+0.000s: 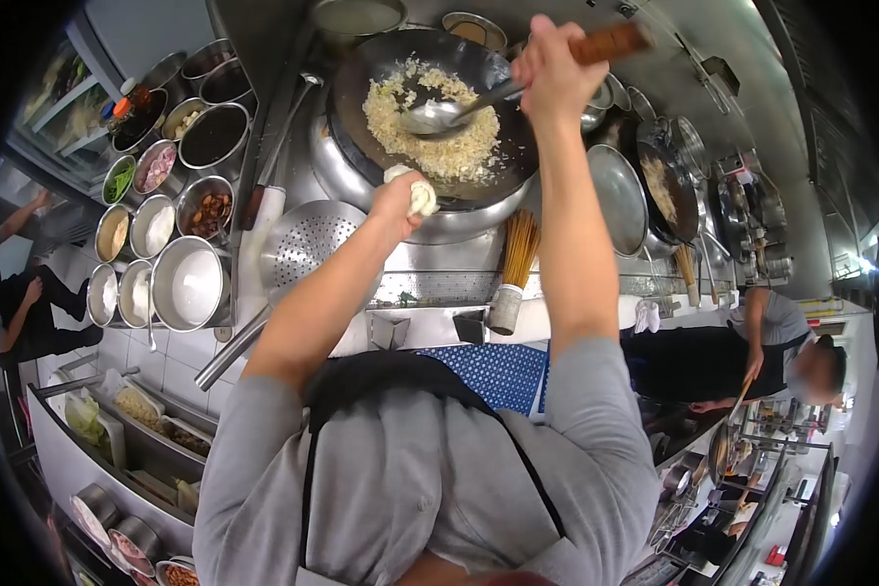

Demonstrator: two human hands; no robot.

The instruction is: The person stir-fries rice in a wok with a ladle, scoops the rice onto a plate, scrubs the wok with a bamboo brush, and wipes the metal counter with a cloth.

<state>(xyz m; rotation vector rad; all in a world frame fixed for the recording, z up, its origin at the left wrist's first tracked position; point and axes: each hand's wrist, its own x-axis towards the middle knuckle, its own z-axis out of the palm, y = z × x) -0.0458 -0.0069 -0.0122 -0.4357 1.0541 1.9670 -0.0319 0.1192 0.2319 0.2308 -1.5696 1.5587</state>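
Observation:
A large dark wok (352,93) sits on the stove in front of me, with fried rice (469,156) spread over its bottom. My left hand (397,203) is closed around a folded whitish cloth (422,199) at the wok's near rim. Whether a wok handle is inside the cloth is hidden. In my right hand (557,66) is the handle of a ladle (438,119), its wooden end sticking out to the right above the fist. The ladle's bowl rests among the rice, with something white in it.
Left of the wok lie a perforated strainer (313,244) and several seasoning and ingredient pots (188,283). A bamboo wok brush (518,259) stands at the stove's front edge. Another wok (666,186) is farther right. Co-workers (772,332) stand at both sides.

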